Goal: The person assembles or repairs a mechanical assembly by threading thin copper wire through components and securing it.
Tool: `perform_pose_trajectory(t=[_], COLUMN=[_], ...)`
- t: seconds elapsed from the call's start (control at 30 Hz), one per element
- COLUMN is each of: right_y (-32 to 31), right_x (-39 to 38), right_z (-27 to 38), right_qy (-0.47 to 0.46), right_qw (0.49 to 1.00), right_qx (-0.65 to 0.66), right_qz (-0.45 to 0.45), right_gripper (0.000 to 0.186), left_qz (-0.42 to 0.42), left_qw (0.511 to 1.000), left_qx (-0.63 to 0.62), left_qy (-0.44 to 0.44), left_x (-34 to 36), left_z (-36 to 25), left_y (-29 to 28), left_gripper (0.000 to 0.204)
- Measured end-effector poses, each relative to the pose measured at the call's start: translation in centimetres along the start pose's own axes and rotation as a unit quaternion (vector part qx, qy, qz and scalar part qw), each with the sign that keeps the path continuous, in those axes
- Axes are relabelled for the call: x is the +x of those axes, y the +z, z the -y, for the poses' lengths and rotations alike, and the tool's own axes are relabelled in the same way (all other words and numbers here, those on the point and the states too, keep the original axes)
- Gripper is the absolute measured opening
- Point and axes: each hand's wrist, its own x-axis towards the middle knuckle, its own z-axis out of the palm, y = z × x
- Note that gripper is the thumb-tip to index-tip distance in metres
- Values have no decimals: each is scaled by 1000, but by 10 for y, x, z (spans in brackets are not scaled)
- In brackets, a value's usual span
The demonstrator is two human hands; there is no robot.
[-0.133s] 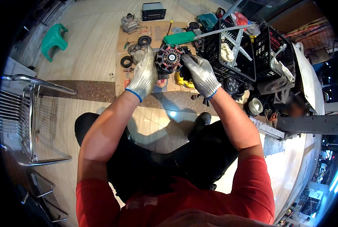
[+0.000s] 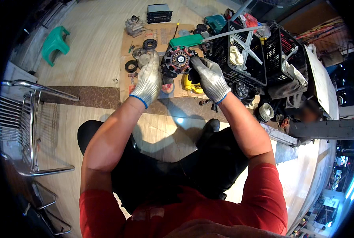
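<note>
A round motor part (image 2: pixel 181 59) with copper windings and dark arms around its rim is held up over the cardboard sheet (image 2: pixel 131 93). My gloved left hand (image 2: pixel 146 79) is closed at its left side, with the fingertips partly hidden. My gloved right hand (image 2: pixel 211 79) grips it from the right, thumb at the rim. Behind and beside my left hand lie two black rings (image 2: pixel 149 43) and small metal parts (image 2: pixel 143 59). A yellow object (image 2: pixel 192 86) lies below the held part, and a green flat case (image 2: pixel 185 39) lies above it.
Black crates (image 2: pixel 260 71) with loose parts crowd the right, near a white fan wheel (image 2: pixel 266 111). At back are a metal housing (image 2: pixel 133 25) and a black boxy unit (image 2: pixel 159 14). A green stool (image 2: pixel 54 45) and steel chair (image 2: pixel 16 127) stand at left.
My left hand has shifted very slightly left and down. The held motor part and my right hand look almost the same.
</note>
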Motion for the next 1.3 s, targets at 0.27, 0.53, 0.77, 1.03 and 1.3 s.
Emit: perform_pose_trajectory(t=[0.27, 0.53, 0.77, 1.03, 1.3], right_y=[3, -4, -5, -9, -9], right_x=[1, 6, 4, 5, 7], right_z=[-5, -17, -16, -17, -18], right_qy=[3, 36, 50, 67, 67], right_qw=[1000, 989, 989, 984, 985], right_qx=[13, 133, 133, 152, 143], right_qz=[2, 47, 50, 63, 64], right_gripper=[33, 27, 37, 33, 38], left_qz=[30, 11, 30, 31, 35], left_qw=[997, 997, 995, 996, 997], left_qx=[28, 49, 41, 39, 25], left_qy=[64, 60, 80, 72, 63], left_x=[-18, -21, -20, -20, -18], left_z=[1, 0, 0, 0, 0], left_y=[6, 6, 4, 6, 5], left_gripper=[38, 39, 36, 37, 38])
